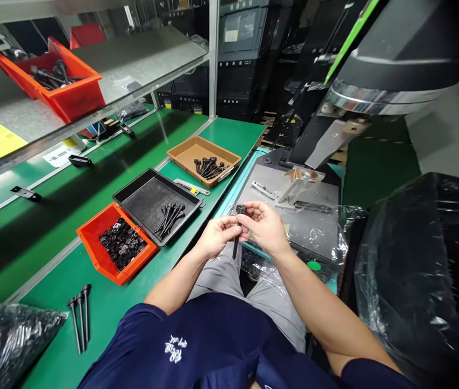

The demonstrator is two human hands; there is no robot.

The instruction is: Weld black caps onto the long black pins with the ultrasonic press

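Observation:
Above my lap, a long black bolt (235, 249) hangs head up between my two hands, its threaded shank pointing down. My left hand (216, 236) is closed with its fingertips on the shank. Around the bolt's head, my right hand (269, 228) pinches with thumb and fingers. The fingers partly hide the upper shank. To the left, a black tray (142, 197) holds several similar bolts, and an orange bin (92, 254) is full of small round black parts. More bolts lie in the brown tray (183, 151). Three bolts (80, 319) rest side by side on the green table.
Right of my hands stands a machine with a grey plate (314, 227) and a metal fixture (296, 186); its large head overhangs it. Clear plastic film covers the plate's near side. Bagged black material (411, 281) is at far right. A shelf with an orange bin (67, 97) spans the upper left.

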